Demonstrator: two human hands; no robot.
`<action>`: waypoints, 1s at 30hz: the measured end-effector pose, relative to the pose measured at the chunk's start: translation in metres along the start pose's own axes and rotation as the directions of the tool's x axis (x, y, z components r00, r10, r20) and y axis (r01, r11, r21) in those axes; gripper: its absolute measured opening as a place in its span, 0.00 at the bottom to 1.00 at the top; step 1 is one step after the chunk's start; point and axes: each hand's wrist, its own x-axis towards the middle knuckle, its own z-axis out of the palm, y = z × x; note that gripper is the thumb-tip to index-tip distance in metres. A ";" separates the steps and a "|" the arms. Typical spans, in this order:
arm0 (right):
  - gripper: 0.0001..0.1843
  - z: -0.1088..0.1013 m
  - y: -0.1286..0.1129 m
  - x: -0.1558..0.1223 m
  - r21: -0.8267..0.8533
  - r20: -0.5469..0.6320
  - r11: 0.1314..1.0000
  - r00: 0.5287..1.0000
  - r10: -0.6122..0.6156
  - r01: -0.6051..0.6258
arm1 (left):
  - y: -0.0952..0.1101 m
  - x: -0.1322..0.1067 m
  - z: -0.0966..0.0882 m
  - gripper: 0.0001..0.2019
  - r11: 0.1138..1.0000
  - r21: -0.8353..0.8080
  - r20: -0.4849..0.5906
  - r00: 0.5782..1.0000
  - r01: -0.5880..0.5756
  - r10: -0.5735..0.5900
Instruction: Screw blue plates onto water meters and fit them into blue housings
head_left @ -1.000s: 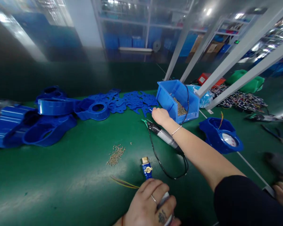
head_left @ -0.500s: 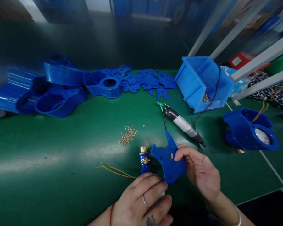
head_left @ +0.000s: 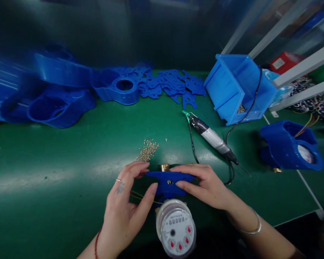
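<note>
A white-faced water meter [head_left: 177, 230] with red pointers lies at the table's near edge, its brass threaded end [head_left: 165, 167] pointing away from me. Across its pipe sits a flat blue plastic plate [head_left: 163, 177] with holes, seen nearly edge-on. My right hand [head_left: 202, 183] pinches the plate's right part between thumb and fingers. At the plate's left end, my left hand [head_left: 128, 201] has its thumb on the near side and fingertips on the far side. Thin wires [head_left: 137, 195] run partly hidden behind the left hand.
Loose small screws [head_left: 148, 150] lie ahead of the hands. An electric screwdriver [head_left: 213, 140] with a cable rests to the right, near a blue bin [head_left: 229, 90]. Blue plates [head_left: 172, 86] and housings [head_left: 62, 104] line the back; a housed meter [head_left: 291, 147] stands at right.
The blue plate has moved left and tilted from face-on to nearly edge-on over the meter's pipe. My left hand has shifted off the meter to the plate's left end, uncovering the dial.
</note>
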 end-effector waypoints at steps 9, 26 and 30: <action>0.16 0.020 0.020 -0.007 0.266 -0.010 0.922 0.955 0.295 -0.282 | -0.009 0.007 0.000 0.19 0.905 0.276 0.315 0.920 -0.325 0.234; 0.20 0.040 0.013 -0.021 0.532 -0.070 0.773 0.892 0.447 -0.345 | -0.021 0.003 0.012 0.18 0.978 0.076 0.254 0.953 -0.192 0.167; 0.19 0.042 0.013 -0.022 0.539 -0.080 0.765 0.883 0.463 -0.352 | -0.018 0.004 0.013 0.18 0.990 -0.034 0.271 0.953 -0.134 0.138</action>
